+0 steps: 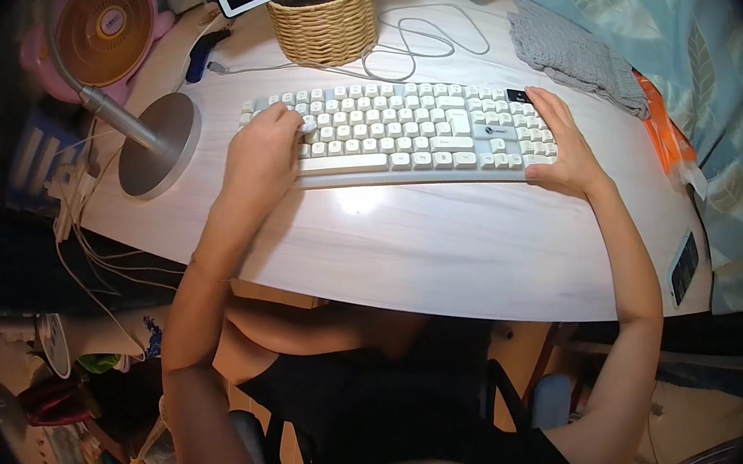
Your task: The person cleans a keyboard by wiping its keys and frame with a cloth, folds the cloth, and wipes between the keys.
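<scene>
A white keyboard point(361, 131) with cream keycaps lies on the desk in front of me. Over its left end is my left hand point(262, 156), fingers curled in a pinch. A small white, soft-looking piece point(307, 125) pokes out from those fingertips against the keys; its kind is too small to make out. My right hand point(565, 141) grips the keyboard's right end, thumb at the near corner and fingers along the far side by a small black panel point(518, 96). The keys beneath my left hand are hidden.
Behind the keyboard stand a woven basket point(324, 24) and a loose grey cable point(437, 39). A round metal lamp base point(166, 154) is at left, near a pink fan heater point(110, 28). Grey knitted cloth point(570, 48), an orange packet point(667, 133) and a phone point(683, 269) line the right.
</scene>
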`<state>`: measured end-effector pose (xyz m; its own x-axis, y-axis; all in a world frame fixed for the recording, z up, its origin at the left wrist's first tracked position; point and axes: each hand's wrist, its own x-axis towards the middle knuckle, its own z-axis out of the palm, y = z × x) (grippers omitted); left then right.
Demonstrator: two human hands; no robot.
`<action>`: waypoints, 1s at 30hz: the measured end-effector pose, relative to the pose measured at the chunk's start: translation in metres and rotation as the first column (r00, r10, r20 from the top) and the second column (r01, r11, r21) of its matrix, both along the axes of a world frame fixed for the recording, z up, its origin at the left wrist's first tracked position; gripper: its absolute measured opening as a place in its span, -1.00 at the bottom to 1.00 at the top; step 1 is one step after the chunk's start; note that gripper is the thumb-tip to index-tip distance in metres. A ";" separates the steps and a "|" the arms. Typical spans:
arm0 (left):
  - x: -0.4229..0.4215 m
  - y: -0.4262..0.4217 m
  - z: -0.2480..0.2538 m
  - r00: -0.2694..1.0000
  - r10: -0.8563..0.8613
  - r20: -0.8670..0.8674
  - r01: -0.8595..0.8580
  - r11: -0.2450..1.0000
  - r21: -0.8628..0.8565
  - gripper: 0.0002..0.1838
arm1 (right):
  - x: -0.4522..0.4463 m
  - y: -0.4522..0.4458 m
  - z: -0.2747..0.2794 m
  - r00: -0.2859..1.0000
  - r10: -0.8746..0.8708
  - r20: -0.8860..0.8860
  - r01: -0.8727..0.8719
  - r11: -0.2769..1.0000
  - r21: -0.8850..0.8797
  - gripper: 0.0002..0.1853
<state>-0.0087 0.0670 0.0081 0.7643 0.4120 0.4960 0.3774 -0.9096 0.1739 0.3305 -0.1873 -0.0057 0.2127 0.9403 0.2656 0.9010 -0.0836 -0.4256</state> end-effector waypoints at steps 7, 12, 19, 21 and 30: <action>0.035 -0.010 0.001 0.993 -0.067 -0.094 0.070 0.997 0.032 -0.95 | 0.002 0.000 -0.001 1.000 -0.013 0.002 0.013 1.000 -0.009 0.22; 0.058 -0.019 0.000 0.988 -0.134 -0.083 0.137 0.990 0.033 -0.95 | 0.001 0.000 -0.002 1.000 -0.023 0.009 0.023 1.000 -0.021 0.24; 0.085 -0.036 0.006 0.968 -0.225 -0.111 0.233 0.970 0.066 -0.92 | 0.003 -0.001 -0.002 1.000 -0.017 0.025 0.018 1.000 -0.024 0.25; 0.092 -0.039 0.009 0.960 -0.252 -0.123 0.261 0.963 0.064 -0.92 | 0.004 -0.001 -0.002 1.000 -0.015 0.027 0.016 1.000 -0.023 0.26; 0.124 -0.049 0.001 0.933 -0.354 -0.071 0.353 0.935 -0.029 -0.93 | 0.001 -0.001 -0.001 1.000 -0.026 0.000 0.026 0.999 -0.029 0.26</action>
